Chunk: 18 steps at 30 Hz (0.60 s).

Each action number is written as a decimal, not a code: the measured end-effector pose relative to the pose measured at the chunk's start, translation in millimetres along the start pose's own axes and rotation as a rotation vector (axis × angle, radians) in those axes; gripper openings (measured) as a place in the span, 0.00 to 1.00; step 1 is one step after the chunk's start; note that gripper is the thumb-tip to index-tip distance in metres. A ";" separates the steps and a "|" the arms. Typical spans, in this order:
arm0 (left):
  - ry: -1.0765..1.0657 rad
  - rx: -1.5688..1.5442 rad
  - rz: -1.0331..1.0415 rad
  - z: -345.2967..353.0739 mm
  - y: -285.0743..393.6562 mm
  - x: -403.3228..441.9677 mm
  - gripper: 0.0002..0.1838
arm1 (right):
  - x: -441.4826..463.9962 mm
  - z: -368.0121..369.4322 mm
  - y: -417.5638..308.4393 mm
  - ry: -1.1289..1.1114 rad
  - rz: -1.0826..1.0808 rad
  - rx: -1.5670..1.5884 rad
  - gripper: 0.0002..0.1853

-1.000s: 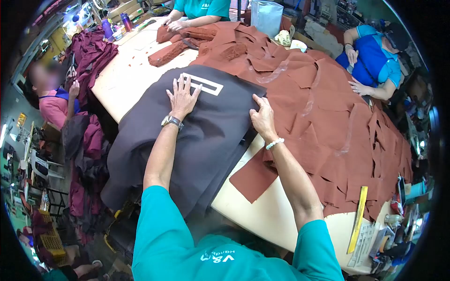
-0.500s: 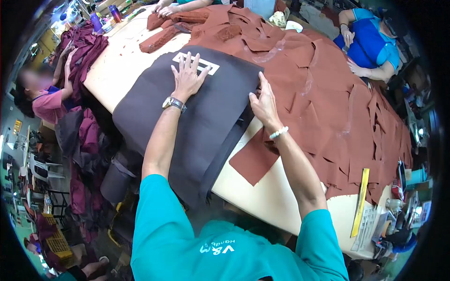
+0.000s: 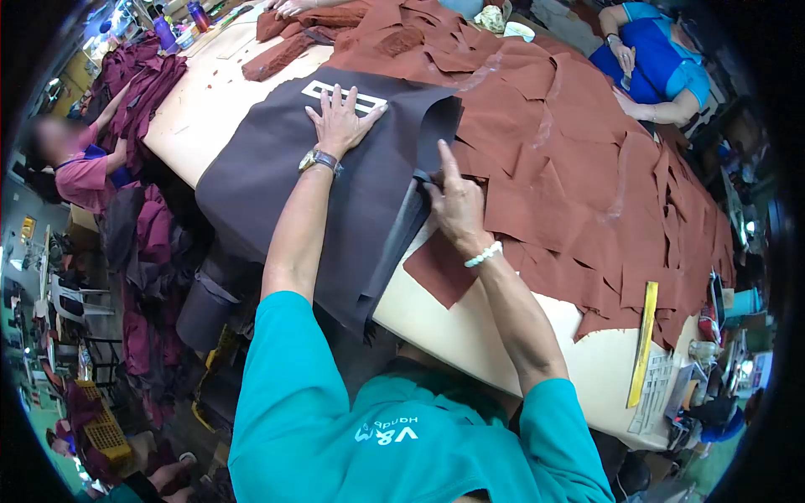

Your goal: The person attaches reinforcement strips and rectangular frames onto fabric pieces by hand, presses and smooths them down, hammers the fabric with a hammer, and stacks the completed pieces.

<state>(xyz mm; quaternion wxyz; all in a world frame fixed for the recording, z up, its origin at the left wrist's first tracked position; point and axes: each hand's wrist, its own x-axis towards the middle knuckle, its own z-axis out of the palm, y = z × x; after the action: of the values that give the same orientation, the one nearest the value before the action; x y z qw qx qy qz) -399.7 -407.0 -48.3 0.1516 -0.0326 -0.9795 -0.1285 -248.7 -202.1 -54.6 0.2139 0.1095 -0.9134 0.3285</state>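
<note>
The worktop [image 3: 453, 335] is largely covered by reddish-brown pieces [image 3: 570, 193], whose far edge is cut off by the frame. At its near left part a dark sheet [image 3: 377, 218] is spread, draped over the edge; its right corner, flatter a second ago, is now curled up, and the layers beneath are hard to count. Of the far co-worker, whose torso was seen earlier, little more than a hand [image 3: 292, 7] is left in view at the top. The right hand [image 3: 461, 201] has been drawn down from that corner toward the wearer; its index finger is extended and the others are bent, and whether cloth is gripped cannot be told. The left hand [image 3: 338, 127] is laid flat, fingers spread and closed on nothing, over a white slotted frame [image 3: 310, 88] on the sheet, partly hidden by it.
</note>
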 end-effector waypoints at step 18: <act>-0.197 0.122 -0.059 -18.1 11.2 7.2 0.50 | -2.1 -4.9 -40.6 -0.028 0.010 0.159 0.34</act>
<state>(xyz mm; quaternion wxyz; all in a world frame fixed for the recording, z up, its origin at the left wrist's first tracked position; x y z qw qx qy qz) -400.1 -400.7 -26.7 0.0525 -0.0070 -0.9962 -0.0691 -231.5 -229.7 -29.7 0.1902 0.1259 -0.8878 0.3996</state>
